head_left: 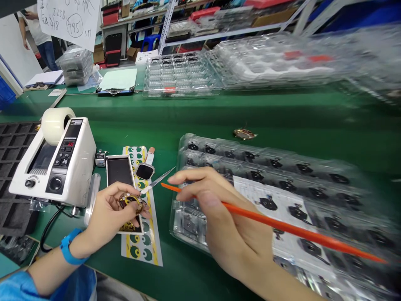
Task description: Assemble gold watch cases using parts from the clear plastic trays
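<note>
My left hand (108, 215) is closed round a small round part (130, 200) with a yellow sticker on it, held over a sticker sheet (142, 244) of yellow and green rings. My right hand (219, 217) pinches a long orange stick (282, 225) together with metal tweezers (156, 181). The tips of both point left toward the part. A clear plastic tray (282, 184) of small black parts lies under and to the right of my right hand.
A white tape dispenser (56, 161) with a tape roll stands at the left. Beside it lie a black panel (119, 171) and a small square watch-like piece (145, 171). Stacks of clear trays (178, 75) line the far side. A person stands at the far left corner.
</note>
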`<state>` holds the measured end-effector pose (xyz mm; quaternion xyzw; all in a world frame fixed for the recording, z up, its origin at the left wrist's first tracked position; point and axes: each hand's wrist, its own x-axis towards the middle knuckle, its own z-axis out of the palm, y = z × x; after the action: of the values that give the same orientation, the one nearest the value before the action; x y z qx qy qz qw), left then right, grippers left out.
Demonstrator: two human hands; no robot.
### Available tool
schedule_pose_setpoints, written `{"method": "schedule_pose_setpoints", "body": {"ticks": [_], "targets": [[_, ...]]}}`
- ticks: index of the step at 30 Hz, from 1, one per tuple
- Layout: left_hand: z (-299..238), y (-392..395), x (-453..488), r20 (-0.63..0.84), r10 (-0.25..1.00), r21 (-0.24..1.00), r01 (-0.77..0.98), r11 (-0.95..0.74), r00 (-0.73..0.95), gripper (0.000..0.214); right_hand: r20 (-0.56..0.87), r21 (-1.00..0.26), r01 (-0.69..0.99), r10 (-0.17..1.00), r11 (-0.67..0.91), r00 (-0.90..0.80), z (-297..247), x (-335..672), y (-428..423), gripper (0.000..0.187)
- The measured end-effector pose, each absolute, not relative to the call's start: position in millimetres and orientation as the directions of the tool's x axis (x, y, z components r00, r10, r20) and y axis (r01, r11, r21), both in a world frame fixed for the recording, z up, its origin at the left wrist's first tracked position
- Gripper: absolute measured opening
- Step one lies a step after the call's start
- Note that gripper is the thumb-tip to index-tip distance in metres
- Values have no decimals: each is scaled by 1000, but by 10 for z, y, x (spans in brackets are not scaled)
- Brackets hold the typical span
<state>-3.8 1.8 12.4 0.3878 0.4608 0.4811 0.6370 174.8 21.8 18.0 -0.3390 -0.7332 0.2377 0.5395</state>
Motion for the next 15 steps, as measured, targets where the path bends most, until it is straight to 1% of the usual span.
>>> {"method": "schedule_pose_setpoints", "body": {"ticks": [4,6,8,11,12,14,15], "targets": [[100,11,-34,-170,983,967,-183,179,66,19,642,-685,213,715,697,-276,194,1703,176,25],[89,7,-38,-145,988,972,-176,152,53,17,657,-650,242,693,720,-296,184,1678,139,24],[83,1,-39,-117,993,977,-174,121,31,15,697,-560,326,646,762,-313,149,1640,100,20],[79,-27,-23,-66,998,990,-124,63,-19,13,768,-358,473,542,805,-342,61,1554,62,10],[75,-43,-14,-47,998,994,-99,44,-28,10,778,-309,510,522,802,-350,30,1525,59,8],[60,-83,5,0,999,999,-41,-2,-33,8,788,-265,556,509,788,-346,-22,1478,69,7],[49,-104,12,26,999,1000,-7,-26,-30,12,792,-259,572,510,778,-335,-42,1463,78,7]]}}
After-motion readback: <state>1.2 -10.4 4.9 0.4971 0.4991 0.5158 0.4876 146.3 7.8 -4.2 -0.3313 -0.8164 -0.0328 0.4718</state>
